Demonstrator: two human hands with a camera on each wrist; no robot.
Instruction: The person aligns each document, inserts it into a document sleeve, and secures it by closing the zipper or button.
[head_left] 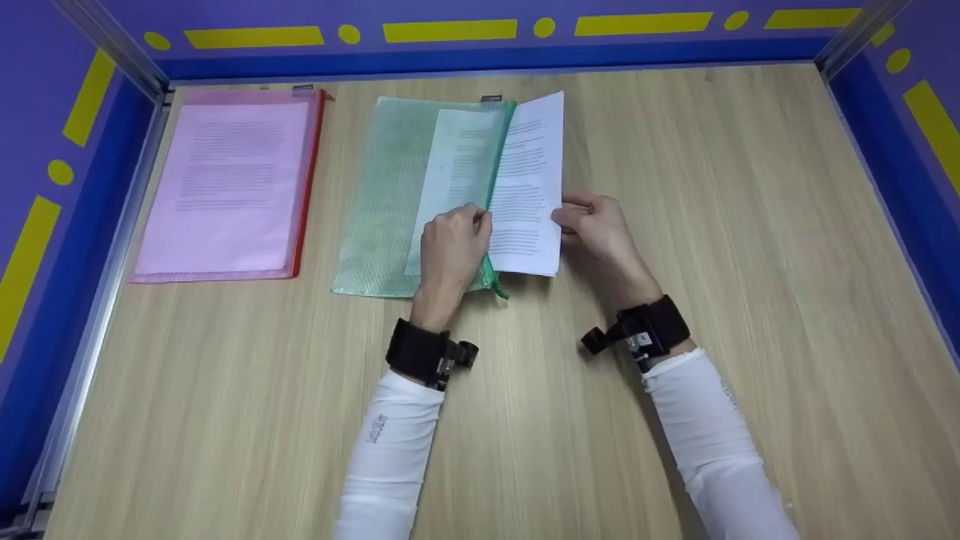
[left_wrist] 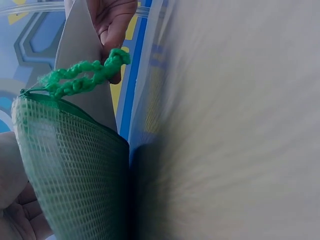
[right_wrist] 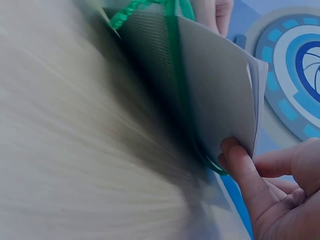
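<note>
A green mesh zipper bag (head_left: 379,202) lies on the table with its zippered opening on the right side. Printed papers (head_left: 529,180) are partly inside it, and their right part sticks out past the green zipper edge. My left hand (head_left: 452,244) has its fingers curled over that edge near the lower end and grips the bag. My right hand (head_left: 600,229) pinches the stack's outer edge between thumb and fingers; the right wrist view shows several layered sheets (right_wrist: 217,85) there. A braided green cord (left_wrist: 85,77) hangs from the bag's near corner.
Left of the green bag lies a pink zipper bag (head_left: 225,172) with a red edge and a printed sheet inside. Blue walls with yellow marks (head_left: 450,30) border the wooden table (head_left: 750,300) at the back and both sides.
</note>
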